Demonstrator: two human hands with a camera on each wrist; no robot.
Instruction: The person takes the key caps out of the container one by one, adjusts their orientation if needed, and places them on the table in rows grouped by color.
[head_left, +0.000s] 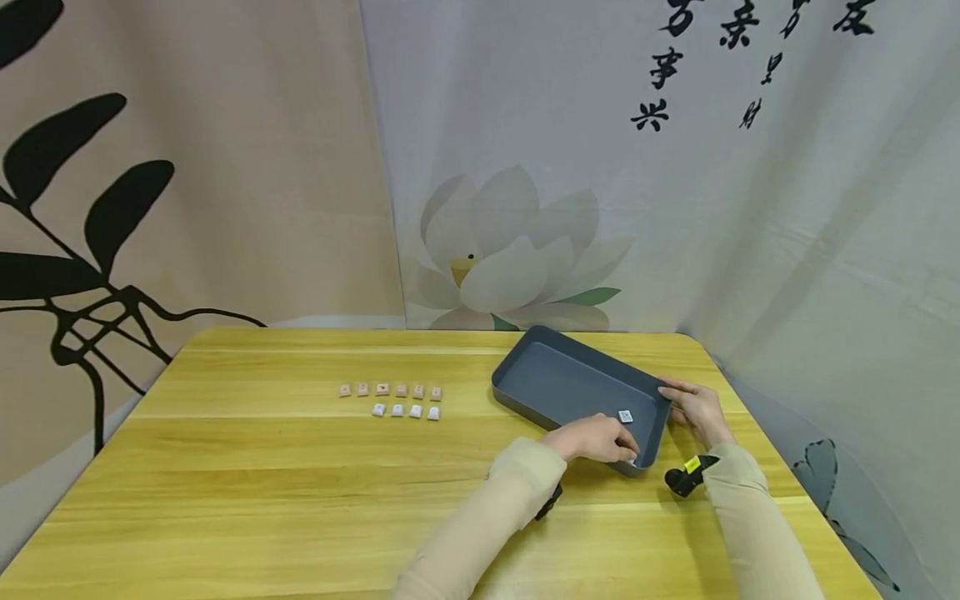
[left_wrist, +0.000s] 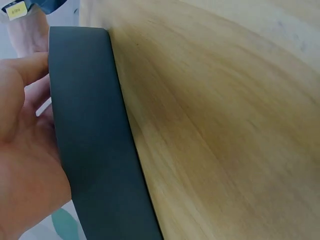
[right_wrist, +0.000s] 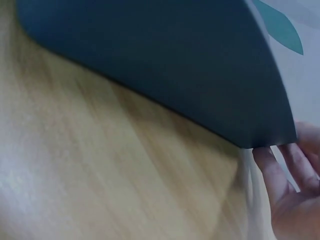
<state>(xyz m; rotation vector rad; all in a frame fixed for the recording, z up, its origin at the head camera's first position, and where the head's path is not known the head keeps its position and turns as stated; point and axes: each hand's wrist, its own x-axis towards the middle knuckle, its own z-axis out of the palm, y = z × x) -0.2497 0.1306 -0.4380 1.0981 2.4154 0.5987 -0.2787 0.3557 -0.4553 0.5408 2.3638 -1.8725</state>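
A dark grey rectangular tray (head_left: 570, 379) lies slanted on the table. Over its near wall reaches my left hand (head_left: 596, 439), fingertips bent down at the near right corner inside, pinching a small white keycap-like piece (head_left: 632, 461) that is mostly covered. In the left wrist view the tray wall (left_wrist: 95, 125) hides those fingertips. Another white square piece (head_left: 626, 416) with a dark mark lies on the tray floor just beyond. My right hand (head_left: 697, 410) holds the tray's right end, fingertips at the rim; the right wrist view shows the fingers (right_wrist: 272, 170) against the tray's corner.
Left of the tray, two rows of small square pieces lie on the wooden table (head_left: 300, 492): several pinkish ones (head_left: 401, 390) behind, several white ones (head_left: 397, 411) in front. A printed curtain (head_left: 525, 167) hangs behind the table's far edge.
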